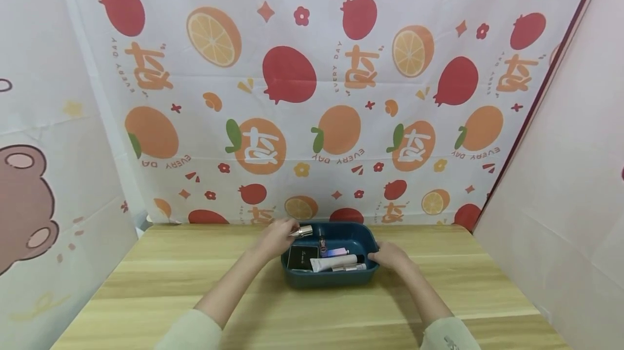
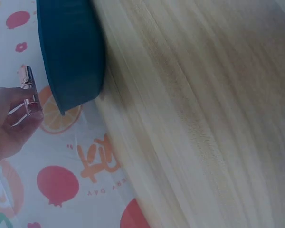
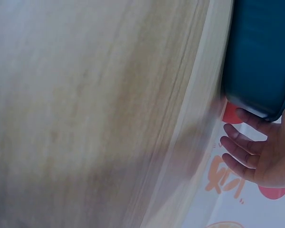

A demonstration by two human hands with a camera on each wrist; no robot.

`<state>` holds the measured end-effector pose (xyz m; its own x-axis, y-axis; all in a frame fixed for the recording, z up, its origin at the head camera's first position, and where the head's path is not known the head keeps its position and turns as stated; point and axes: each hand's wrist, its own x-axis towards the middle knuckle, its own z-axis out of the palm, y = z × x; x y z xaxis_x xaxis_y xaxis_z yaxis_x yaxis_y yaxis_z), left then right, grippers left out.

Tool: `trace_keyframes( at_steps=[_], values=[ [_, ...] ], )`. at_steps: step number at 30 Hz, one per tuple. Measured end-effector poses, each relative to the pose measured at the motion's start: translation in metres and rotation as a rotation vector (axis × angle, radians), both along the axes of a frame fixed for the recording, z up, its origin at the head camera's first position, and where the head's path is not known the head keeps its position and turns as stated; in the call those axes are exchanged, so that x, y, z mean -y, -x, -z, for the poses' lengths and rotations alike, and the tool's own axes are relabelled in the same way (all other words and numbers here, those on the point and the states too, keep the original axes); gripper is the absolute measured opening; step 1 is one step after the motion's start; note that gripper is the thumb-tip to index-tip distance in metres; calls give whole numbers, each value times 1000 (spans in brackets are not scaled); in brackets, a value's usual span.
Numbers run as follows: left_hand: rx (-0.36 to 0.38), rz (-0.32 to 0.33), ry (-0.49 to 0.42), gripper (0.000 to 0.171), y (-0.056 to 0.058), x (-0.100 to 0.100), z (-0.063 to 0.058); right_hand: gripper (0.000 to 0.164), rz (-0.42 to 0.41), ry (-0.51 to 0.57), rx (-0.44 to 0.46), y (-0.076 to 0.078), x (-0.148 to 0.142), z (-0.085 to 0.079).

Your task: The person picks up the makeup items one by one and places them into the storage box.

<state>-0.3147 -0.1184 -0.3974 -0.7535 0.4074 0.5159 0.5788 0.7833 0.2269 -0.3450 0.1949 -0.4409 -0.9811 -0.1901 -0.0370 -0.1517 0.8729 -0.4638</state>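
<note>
A dark teal basin [image 1: 326,280] stands on the table near the back. My left hand [image 1: 280,235] is over its left back corner and pinches a shiny rose-gold lipstick tube [image 1: 305,231] between thumb and fingers. In the left wrist view the lipstick [image 2: 28,88] sticks out past the fingertips, beside the basin. My right hand [image 1: 392,257] holds the basin's right end, its thumb over the rim and its fingers outside. Inside lie a black square case [image 1: 302,258], a white squeeze tube [image 1: 335,263] with a black cap, and several small cosmetic tubes.
The wood-grain table [image 1: 219,290] reaches back to a fruit-printed cloth [image 1: 287,76]. Pale cloth walls close off the left [image 1: 78,166] and right [image 1: 565,176] sides.
</note>
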Motion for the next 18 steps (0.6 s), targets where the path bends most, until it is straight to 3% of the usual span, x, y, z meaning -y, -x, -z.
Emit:
trace_keyframes(
  at_steps=[10,18],
  values=[
    [77,2,28,16,1,-9,-7,46,16,-14,27,1,0,-4],
    [77,28,56,16,-1,-15,-5,45,9,-7,13,1,0,0]
  ],
)
